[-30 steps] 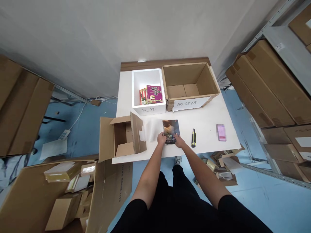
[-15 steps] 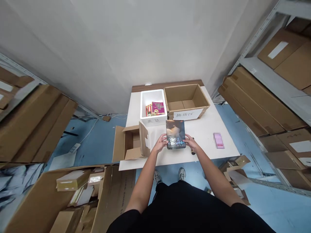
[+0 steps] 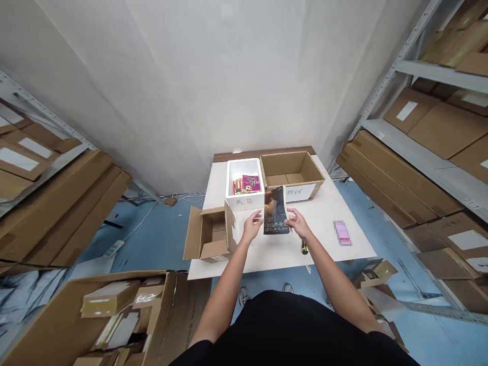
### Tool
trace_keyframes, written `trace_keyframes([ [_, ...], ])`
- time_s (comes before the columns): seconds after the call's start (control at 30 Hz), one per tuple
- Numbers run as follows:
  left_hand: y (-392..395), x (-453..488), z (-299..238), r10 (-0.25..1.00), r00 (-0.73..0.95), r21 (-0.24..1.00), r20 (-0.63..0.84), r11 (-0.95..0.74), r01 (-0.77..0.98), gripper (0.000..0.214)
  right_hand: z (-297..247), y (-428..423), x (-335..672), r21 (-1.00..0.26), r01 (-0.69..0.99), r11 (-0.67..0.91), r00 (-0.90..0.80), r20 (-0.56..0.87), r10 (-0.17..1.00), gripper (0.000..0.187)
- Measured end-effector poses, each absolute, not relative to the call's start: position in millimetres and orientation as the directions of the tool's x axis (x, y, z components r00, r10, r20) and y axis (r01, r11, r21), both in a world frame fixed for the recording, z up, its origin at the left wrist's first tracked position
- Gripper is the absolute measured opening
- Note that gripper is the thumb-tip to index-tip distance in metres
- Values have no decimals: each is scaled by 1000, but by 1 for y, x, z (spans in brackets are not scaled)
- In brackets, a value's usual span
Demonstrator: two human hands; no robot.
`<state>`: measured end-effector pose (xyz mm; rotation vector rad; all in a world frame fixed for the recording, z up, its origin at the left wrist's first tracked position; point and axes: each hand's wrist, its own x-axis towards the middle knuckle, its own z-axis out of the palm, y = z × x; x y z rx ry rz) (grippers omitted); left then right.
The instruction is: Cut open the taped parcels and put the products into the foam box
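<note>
A dark-covered book point(image 3: 274, 213) with white and blue lettering is held upright over the white table, turned so its right page edge shows. My right hand point(image 3: 299, 223) grips that right edge, thumb on the cover side. At the book's left edge is my left hand point(image 3: 253, 226), fingers apart and curved; it looks just clear of the cover. Behind the book stand a white foam box point(image 3: 244, 203) holding a purple book point(image 3: 251, 184) and other booklets, and a cardboard box point(image 3: 318, 184) with a handwritten label. A black-and-yellow tool point(image 3: 304, 247) lies below my right hand.
An opened carton point(image 3: 213, 249) stands at the table's left. A pink blurred item point(image 3: 342, 233) lies on the table point(image 3: 343, 254) at right. A large carton point(image 3: 160, 315) with packages is at lower left. Shelves point(image 3: 396, 132) of boxes flank both sides.
The book has turned, bringing its right page edge into view. My left hand has loosened from its left edge, while my right hand still grips it. The camera view has tilted upward.
</note>
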<state>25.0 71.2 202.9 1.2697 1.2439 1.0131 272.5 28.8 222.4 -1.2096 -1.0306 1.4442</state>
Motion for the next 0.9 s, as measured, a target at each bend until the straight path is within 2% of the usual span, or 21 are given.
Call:
trace_keyframes([
  [0.1, 63, 53, 222, 972, 235, 1000, -14, 19, -23, 73, 229, 22, 242, -998, -46, -48, -45, -46, 998, 60],
  [0.2, 54, 66, 239, 975, 206, 994, 78, -60, -91, 82, 234, 15, 218, -997, 23, 69, -64, 68, 996, 57],
  [0.37, 57, 45, 256, 975, 189, 988, 119, -98, -117, 84, 239, 18, 215, -994, 21, 105, -215, 98, 972, 65],
  [0.47, 67, 17, 261, 970, 225, 980, 92, -48, -194, 86, 238, 31, 232, -998, 34, 59, -130, 54, 990, 62],
  [0.57, 74, -13, 261, 944, 328, 956, -22, 116, -269, 88, 237, 44, 251, -995, -21, -95, 46, -96, 994, 68],
  [0.63, 75, -29, 258, 913, 400, 936, -77, 204, -287, 89, 237, 48, 260, -971, -131, -202, -33, -199, 979, 72],
  [0.73, 77, -39, 252, 887, 448, 925, -115, 260, -278, 91, 241, 46, 268, -922, -260, -286, -206, -237, 950, 69],
  [0.8, 80, -37, 249, 906, 403, 938, -125, 240, -248, 90, 244, 42, 270, -913, -291, -286, -208, -232, 950, 67],
  [0.9, 83, -20, 249, 984, 165, 990, -65, 85, -117, 76, 251, 40, 270, -930, -294, -220, -134, -188, 973, 67],
])
